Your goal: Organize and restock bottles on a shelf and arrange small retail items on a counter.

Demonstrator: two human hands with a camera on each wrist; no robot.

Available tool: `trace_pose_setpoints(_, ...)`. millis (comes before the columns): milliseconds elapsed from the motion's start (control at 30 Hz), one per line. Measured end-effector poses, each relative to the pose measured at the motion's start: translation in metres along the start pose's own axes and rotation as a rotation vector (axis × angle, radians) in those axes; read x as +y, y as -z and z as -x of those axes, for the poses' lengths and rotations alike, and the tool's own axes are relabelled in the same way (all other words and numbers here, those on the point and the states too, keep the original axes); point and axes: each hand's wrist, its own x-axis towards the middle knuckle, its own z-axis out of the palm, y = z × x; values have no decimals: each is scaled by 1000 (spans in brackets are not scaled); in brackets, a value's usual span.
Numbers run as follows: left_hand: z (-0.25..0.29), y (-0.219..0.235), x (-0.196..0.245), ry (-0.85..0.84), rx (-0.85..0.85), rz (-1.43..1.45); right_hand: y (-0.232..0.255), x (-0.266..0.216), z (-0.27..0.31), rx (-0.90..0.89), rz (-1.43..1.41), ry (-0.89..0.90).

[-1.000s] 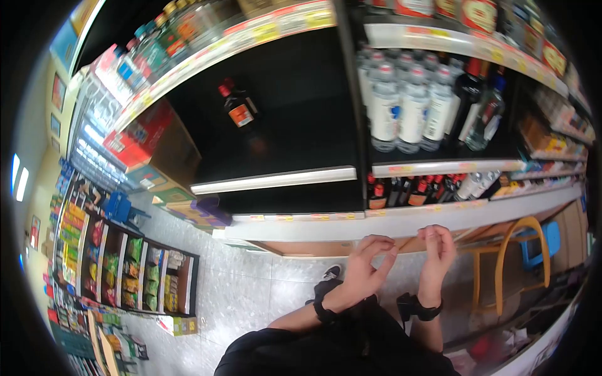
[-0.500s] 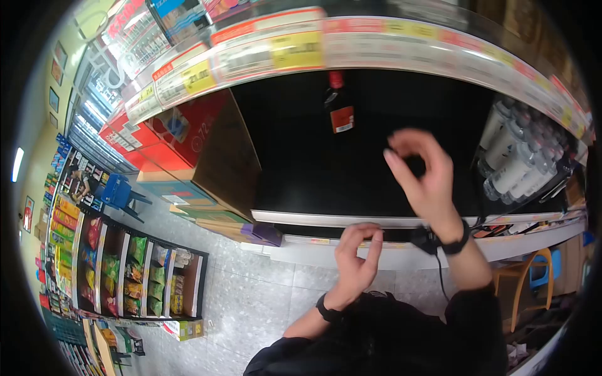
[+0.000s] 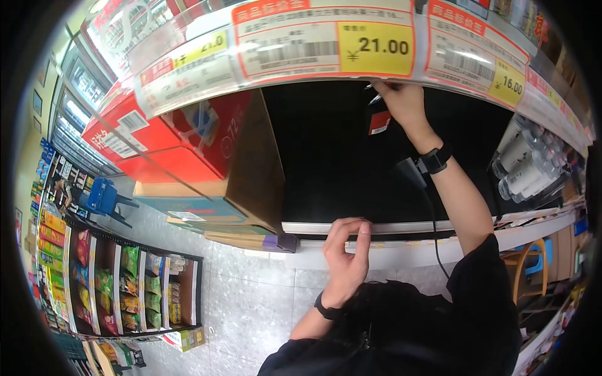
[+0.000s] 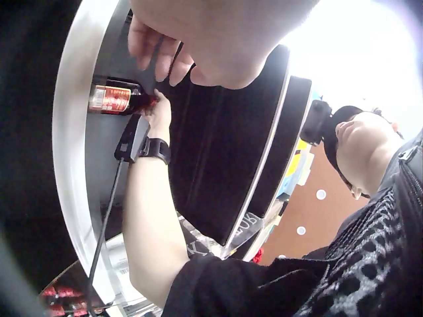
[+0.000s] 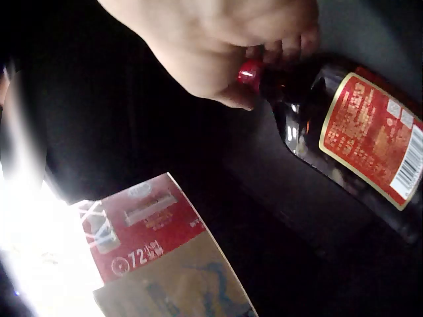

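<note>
A dark glass bottle (image 5: 310,125) with a red cap and red-and-gold label stands on the black shelf. My right hand (image 3: 409,111) reaches in under the price-tag rail and grips the bottle by its neck, just below the cap. In the right wrist view the thumb and fingers lie on either side of the neck. My left hand (image 3: 347,254) hovers near the shelf's front edge (image 3: 313,227), fingers loosely bent and nothing in them. The left wrist view has those fingers in the foreground, with the bottle (image 4: 112,99) and right hand beyond.
Stacked cartons, a red one (image 3: 182,131) on top, stand left of the shelf. Clear-capped bottles (image 3: 530,172) crowd the right side. The price-tag rail (image 3: 320,47) hangs low above the right hand. A snack rack (image 3: 113,282) stands across the floor at left.
The right hand has risen from beside the left hand into the shelf and taken hold of the bottle's neck. The head view has moved closer to the shelf; the left hand stays low, fingers still loosely bent.
</note>
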Motion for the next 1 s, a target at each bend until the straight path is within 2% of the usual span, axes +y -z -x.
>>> trace_pose_setpoints(33, -1, 0, 1, 2, -7, 0, -2, 3, -2, -6, -122, 22)
trace_pose_setpoints(67, -2, 1, 2, 1, -8, 1, -3, 5, 0, -4, -122, 23)
trace_pose_setpoints(133, -5, 1, 3, -34, -51, -8, 2, -7, 10, -56, -464, -46)
trace_pose_setpoints(200, -9, -2, 5, -45, -87, -3, 14, -26, 22, -98, -470, -109)
trace_pose_setpoints(267, -9, -4, 8, -54, -135, -2, 22, -33, 34, -84, -690, -142)
trace_pose_setpoints(300, -10, -7, 9, -52, -135, -5, 24, -37, 40, -8, -703, -134)
trace_pose_setpoints(367, -9, -12, 11, -54, -135, -2, 39, -43, 55, -2, -725, -85)
trace_pose_setpoints(433, -3, -17, 10, 12, -121, 21, 57, -52, 71, 24, -734, 1)
trace_pose_setpoints(533, 4, -32, 15, 25, -103, 45, 101, -76, 88, 76, -742, 61)
trace_pose_setpoints(567, 8, -37, 15, 23, -149, 46, 120, -83, 95, 87, -755, 67)
trace_pose_setpoints(667, 23, -65, 20, -6, -142, 129, 178, -96, 118, 58, -777, 181)
trace_pose_setpoints(800, 57, -115, 37, 24, -292, 200, 266, -113, 164, 76, -715, 215)
trace_pose_setpoints(867, 85, -145, 47, -15, -379, 181, 312, -114, 189, 112, -677, 197)
trace_pose_setpoints(933, 117, -174, 51, 103, -552, 268, 357, -113, 215, 192, -619, 155)
trace_pose_setpoints(967, 134, -193, 57, 65, -533, 233, 382, -113, 229, 222, -582, 128)
trace_pose_setpoints(1000, 151, -210, 67, 121, -594, 272, 406, -114, 243, 284, -531, 104)
